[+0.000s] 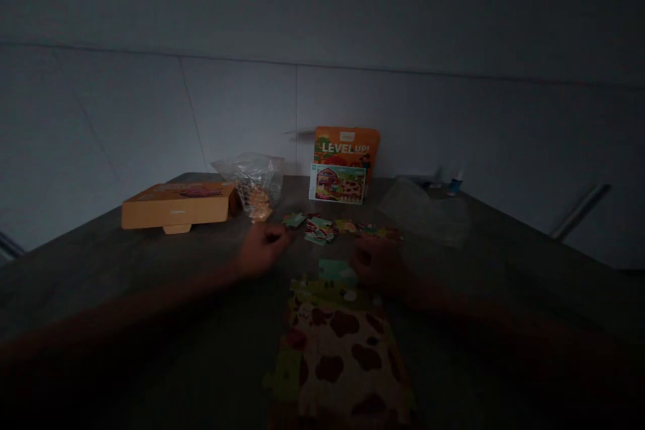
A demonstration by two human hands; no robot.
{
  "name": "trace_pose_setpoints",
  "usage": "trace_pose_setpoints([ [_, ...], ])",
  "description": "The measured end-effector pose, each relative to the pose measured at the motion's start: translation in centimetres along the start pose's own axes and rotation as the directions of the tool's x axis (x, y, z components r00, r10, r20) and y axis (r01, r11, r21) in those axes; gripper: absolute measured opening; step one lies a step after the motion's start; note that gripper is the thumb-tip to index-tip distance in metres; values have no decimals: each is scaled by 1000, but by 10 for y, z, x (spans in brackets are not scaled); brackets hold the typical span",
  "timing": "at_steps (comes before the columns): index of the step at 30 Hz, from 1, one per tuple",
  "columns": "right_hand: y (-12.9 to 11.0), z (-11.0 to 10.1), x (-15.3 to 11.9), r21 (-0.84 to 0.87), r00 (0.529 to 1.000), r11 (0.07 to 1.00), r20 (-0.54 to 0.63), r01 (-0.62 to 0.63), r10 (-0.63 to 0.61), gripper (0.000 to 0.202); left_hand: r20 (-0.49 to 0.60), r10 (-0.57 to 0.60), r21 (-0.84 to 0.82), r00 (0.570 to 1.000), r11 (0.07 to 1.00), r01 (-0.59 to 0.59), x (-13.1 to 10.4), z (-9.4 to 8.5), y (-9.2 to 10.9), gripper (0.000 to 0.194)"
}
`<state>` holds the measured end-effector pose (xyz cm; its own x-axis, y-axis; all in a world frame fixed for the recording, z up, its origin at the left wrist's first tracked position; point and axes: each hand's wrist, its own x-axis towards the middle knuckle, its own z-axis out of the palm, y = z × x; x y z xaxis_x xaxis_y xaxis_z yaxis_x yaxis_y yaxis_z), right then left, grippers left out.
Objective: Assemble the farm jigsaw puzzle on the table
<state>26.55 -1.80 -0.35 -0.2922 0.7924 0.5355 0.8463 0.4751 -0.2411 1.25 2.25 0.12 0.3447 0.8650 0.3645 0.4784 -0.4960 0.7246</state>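
Note:
A partly assembled jigsaw puzzle [332, 349] with a brown-spotted cow lies on the table in front of me. At its far edge is a teal puzzle piece [332, 270]. My right hand [379, 262] has its fingers curled at the right end of this teal piece, seemingly gripping it. Farther left, my left hand [262, 250] is closed, thumb and fingers together, beside the loose puzzle pieces [320, 230]. Whatever it holds, if anything, is hidden in the dark.
An orange box [176, 205] lies at the left, next to a clear plastic bag [259, 181] with pieces. A picture card [337, 184] leans on an upright orange "LEVEL UP!" package [347, 144]. Another clear bag [428, 211] and a small blue-tipped object [455, 184] lie right.

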Motion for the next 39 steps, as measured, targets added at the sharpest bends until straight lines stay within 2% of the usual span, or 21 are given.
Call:
trace_pose_setpoints([
  [3,17,5,-16,156,997,987,-79,26,-14,27,42,24,10,999,1000,-24,-30,4,-4,45],
  [6,25,3,-11,195,992,980,-125,45,-20,28,53,-49,32,997,998,48,-30,8,2,42],
  [10,31,5,-6,263,996,961,-55,81,-69,27,195,-184,80,963,982,171,-23,18,6,40],
  [14,28,10,-9,284,997,956,-39,78,-69,29,239,-185,114,953,980,162,-23,20,7,41],
  [17,20,11,-13,322,999,946,27,36,-47,27,295,-172,121,940,983,141,-22,17,3,41],
  [19,16,11,-16,357,996,934,88,-14,-19,25,285,-201,136,937,976,168,-21,15,-2,43],
  [22,17,10,-19,317,991,946,131,-60,19,26,314,-174,135,933,981,138,-18,13,-9,44],
  [24,21,10,-17,247,993,967,116,-58,30,26,338,-115,135,934,988,73,-15,13,-10,44],
  [29,24,14,-6,67,976,995,213,-68,52,21,331,7,195,944,978,-76,-6,16,-6,43],
  [39,6,19,-7,-25,969,999,245,41,-33,19,225,-20,201,974,979,-27,-2,26,-9,38],
])
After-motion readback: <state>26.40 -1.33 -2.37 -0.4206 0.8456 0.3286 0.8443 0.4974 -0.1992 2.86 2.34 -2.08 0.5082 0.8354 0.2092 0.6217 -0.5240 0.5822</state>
